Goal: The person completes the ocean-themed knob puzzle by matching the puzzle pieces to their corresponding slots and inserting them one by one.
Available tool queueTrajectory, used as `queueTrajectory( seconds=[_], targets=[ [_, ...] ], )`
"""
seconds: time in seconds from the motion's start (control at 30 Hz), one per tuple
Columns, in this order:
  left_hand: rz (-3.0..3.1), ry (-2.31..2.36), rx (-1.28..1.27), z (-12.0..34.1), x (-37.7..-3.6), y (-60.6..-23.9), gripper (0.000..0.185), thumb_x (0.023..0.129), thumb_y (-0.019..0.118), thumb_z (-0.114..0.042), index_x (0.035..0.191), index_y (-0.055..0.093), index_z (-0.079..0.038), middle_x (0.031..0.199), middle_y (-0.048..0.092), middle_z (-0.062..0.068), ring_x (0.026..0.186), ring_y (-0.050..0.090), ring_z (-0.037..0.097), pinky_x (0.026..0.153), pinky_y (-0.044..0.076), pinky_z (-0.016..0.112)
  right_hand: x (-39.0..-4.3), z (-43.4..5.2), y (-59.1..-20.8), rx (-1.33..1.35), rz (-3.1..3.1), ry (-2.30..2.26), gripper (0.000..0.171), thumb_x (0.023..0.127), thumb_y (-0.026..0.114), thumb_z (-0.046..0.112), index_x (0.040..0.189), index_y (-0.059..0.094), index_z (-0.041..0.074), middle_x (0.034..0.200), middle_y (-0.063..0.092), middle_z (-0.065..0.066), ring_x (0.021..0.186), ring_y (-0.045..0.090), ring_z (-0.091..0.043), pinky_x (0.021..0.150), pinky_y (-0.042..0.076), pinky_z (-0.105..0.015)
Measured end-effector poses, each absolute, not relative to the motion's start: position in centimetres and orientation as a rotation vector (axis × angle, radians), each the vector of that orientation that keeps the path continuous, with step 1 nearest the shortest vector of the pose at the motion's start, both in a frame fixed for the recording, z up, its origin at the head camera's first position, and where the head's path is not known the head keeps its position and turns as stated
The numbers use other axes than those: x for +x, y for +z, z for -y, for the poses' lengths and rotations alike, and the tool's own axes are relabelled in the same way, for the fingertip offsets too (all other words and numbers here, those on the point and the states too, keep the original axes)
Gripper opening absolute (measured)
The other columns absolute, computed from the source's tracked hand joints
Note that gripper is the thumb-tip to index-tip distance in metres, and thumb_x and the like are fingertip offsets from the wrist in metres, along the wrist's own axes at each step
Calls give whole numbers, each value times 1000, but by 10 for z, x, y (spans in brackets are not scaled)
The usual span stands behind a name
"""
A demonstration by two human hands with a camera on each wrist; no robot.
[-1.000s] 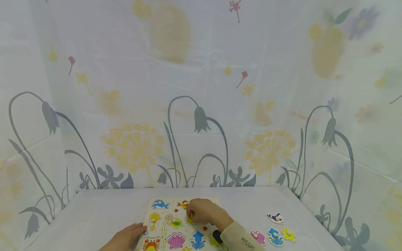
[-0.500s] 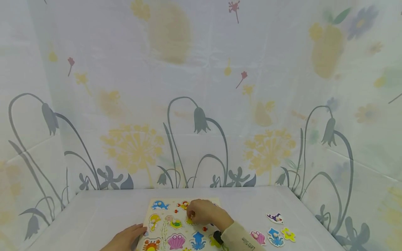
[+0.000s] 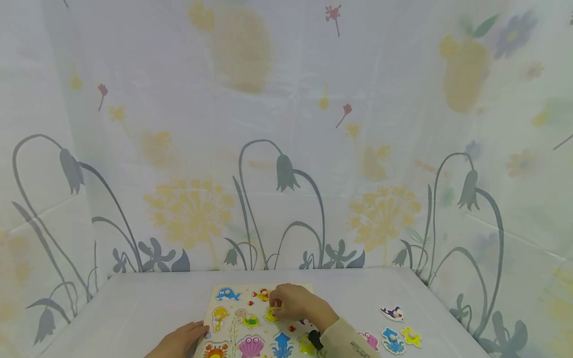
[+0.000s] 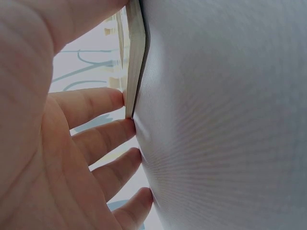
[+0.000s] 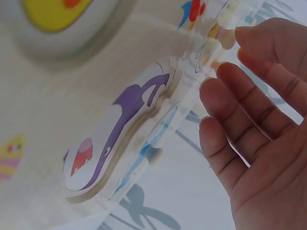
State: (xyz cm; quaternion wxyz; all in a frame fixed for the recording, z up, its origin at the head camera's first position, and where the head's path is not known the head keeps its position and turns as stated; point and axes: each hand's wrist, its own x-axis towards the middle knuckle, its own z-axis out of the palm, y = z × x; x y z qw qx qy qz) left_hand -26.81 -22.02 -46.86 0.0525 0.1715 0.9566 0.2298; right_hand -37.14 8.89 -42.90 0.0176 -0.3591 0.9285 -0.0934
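A pale puzzle board (image 3: 237, 306) with sea-animal shapes lies on the table. At its left edge rests my left hand (image 3: 181, 340); in the left wrist view its fingertips (image 4: 129, 126) touch the board's side and the tabletop. My right hand (image 3: 297, 304) hovers at the upper middle of the board, beside a yellow knobbed piece (image 3: 272, 315) of unclear kind. In the right wrist view its thumb and fingertips (image 5: 211, 91) stand apart, close to a small knob (image 5: 226, 39). The hand hides part of the board's right side.
To the right of the board lie loose pieces: a purple-and-white orca (image 3: 392, 313), a blue squid (image 3: 393, 341), a yellow starfish (image 3: 411, 336) and a pink shell (image 3: 369, 340), partly behind the right sleeve (image 3: 349, 340). A patterned curtain (image 3: 286, 223) surrounds the table.
My right hand has drawn slightly to the right, and more of the yellow piece shows beside its fingers. The left hand stays at the board's edge.
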Motion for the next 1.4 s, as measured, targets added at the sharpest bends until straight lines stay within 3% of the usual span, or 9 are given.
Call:
queueTrajectory(
  seconds=[0.2, 0.67, 1.4],
  targets=[
    [-2903, 719, 530, 222, -269, -471, 84, 71, 74, -58, 127, 55, 1, 131, 52, 21, 120, 46, 49, 92, 41, 68, -369, -97, -427, -1090, -2889, -302, 10, 87, 69, 37, 88, 66, 28, 80, 51, 16, 70, 47, -3, 64, 45, -21],
    [-2894, 725, 499, 225, -269, -472, 86, 71, 74, -59, 129, 54, 2, 132, 51, 21, 122, 44, 50, 93, 39, 69, -362, -124, -414, -1074, -2930, -241, 12, 86, 67, 32, 92, 67, 22, 81, 53, 12, 70, 47, -3, 65, 46, -24],
    [-2911, 689, 554, 222, -271, -470, 85, 70, 75, -59, 127, 55, 1, 130, 52, 21, 119, 47, 48, 93, 42, 66, -352, -240, -404, -1025, -3065, -220, 14, 82, 73, 28, 87, 65, 19, 76, 53, 10, 67, 45, -4, 58, 45, -27]
  ],
)
